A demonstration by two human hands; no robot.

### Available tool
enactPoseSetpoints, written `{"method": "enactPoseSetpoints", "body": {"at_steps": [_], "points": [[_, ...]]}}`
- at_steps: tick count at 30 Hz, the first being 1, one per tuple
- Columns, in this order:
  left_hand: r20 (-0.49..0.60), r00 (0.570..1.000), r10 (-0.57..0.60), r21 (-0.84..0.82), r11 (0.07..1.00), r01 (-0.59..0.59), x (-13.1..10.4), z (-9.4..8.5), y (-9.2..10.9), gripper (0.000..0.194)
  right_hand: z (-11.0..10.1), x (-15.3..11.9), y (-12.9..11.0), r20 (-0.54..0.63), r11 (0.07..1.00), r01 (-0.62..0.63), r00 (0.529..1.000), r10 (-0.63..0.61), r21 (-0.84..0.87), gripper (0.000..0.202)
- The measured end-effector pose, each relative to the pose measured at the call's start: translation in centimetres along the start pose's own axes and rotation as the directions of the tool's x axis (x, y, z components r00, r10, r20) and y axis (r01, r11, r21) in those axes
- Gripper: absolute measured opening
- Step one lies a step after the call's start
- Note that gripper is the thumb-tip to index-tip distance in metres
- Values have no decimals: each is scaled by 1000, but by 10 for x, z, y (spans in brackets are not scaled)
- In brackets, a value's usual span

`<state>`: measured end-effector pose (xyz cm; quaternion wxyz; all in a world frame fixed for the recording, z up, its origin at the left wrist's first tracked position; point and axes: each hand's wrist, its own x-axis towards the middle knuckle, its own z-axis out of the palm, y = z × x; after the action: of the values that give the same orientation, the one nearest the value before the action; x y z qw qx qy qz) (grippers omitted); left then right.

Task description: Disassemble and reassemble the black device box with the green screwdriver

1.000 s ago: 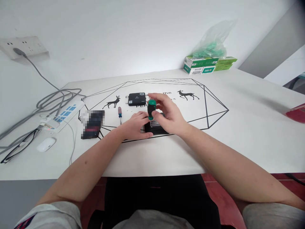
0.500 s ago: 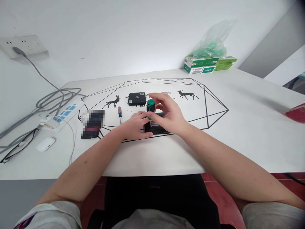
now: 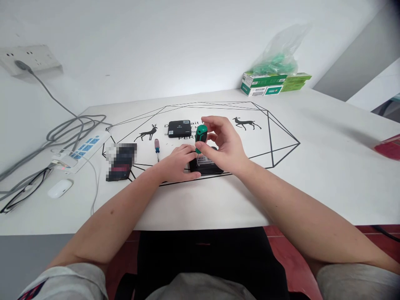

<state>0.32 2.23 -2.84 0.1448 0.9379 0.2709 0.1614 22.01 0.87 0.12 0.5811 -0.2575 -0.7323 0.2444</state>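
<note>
My right hand (image 3: 225,146) grips a green and black screwdriver (image 3: 201,134) by its handle. The handle stands nearly upright, and its thin shaft points down at the left part of a black device (image 3: 210,166) with a pale label. Resting on the left side of that device, my left hand (image 3: 178,165) holds it against the table, thumb along the near edge. Behind the hands lies a flat black box (image 3: 179,129). A smaller screwdriver (image 3: 157,146) with a clear and blue handle lies left of them.
On the left are a blurred dark phone-like object (image 3: 121,162), a white power strip (image 3: 89,148) with coiled cables, a white case (image 3: 60,188) and glasses (image 3: 26,191). Green and white boxes (image 3: 264,83) under a plastic bag stand at the back right. A red object (image 3: 389,146) sits far right.
My right hand and the green screwdriver have shifted slightly right and up, with the handle now leaning a little right. More of the device's label shows. My left hand stays in place.
</note>
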Motion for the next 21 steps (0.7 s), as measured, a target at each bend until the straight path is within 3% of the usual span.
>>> {"method": "enactPoseSetpoints", "body": {"at_steps": [11,16,21], "points": [[2,1000,3,18,1000,-3,1,-1,2,61,-3,0,1,144,998,41,988,-46,38,40],[-4,1000,-1,14,1000,1,0,1,-1,62,-1,3,1,73,986,113,992,-105,-124,38],[-6,1000,16,15,1000,-15,0,0,-1,63,0,1,-3,73,998,51,996,-48,-38,47]]}}
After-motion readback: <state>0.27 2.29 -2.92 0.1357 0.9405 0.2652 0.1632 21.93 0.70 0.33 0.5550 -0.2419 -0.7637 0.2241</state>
